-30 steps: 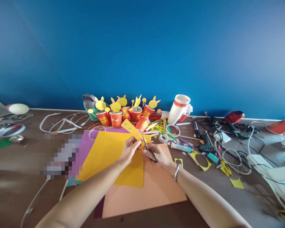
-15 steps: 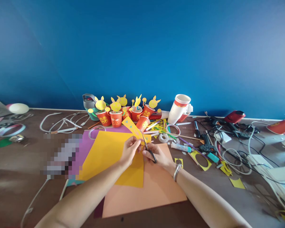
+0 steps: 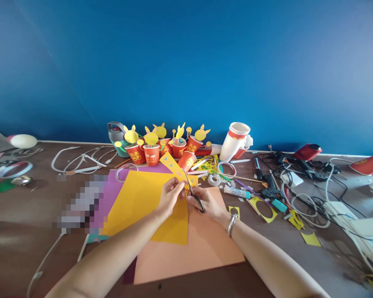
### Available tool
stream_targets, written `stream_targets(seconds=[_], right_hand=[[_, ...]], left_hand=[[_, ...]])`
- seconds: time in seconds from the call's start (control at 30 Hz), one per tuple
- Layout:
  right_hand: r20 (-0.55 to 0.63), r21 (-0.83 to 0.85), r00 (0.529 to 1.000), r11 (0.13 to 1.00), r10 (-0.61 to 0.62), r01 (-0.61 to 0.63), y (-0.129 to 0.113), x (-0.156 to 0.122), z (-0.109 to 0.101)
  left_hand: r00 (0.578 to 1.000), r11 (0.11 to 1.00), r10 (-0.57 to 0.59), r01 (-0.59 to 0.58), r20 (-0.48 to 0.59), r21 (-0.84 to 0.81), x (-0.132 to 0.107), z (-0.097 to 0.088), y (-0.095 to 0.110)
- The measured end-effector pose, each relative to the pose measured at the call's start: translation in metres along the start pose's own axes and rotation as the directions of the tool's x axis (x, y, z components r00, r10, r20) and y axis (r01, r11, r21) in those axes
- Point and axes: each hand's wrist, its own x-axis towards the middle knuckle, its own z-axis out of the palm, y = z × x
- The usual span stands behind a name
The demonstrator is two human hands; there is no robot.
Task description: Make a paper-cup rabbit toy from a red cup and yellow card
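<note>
My left hand (image 3: pixel 170 196) pinches a narrow yellow paper strip (image 3: pixel 174 169) with small blue cut-out shapes on it. My right hand (image 3: pixel 203 200) is shut on a pair of black-handled scissors (image 3: pixel 198 203), and their thin blades reach up into the strip's lower end. Both hands are close together above a stack of card sheets. A golden-yellow sheet (image 3: pixel 143 203) lies under my left hand, a peach sheet (image 3: pixel 192 256) under my right, and a purple sheet (image 3: pixel 113 194) shows at the left.
Red paper cups with yellow rabbit-eared paper figures (image 3: pixel 151 153) stand at the back beside a grey bottle (image 3: pixel 115 132) and white cups (image 3: pixel 236 142). A tape roll (image 3: pixel 214 179), glue gun (image 3: pixel 272 188), tangled cables (image 3: pixel 307 203) and paper scraps lie right. A pixelated patch hides something left.
The far end of the yellow strip has risen slightly toward the cups since the oldest frame. The hands and scissors have barely moved.
</note>
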Motion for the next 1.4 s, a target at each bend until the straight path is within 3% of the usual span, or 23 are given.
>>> stream_targets(seconds=[1.4], right_hand=[[0.01,0.029,0.999,0.999,0.044,-0.045,-0.012,0.0,-0.002]], left_hand=[[0.999,0.995,0.005,-0.01,0.052,0.1,0.008,-0.006,0.002]])
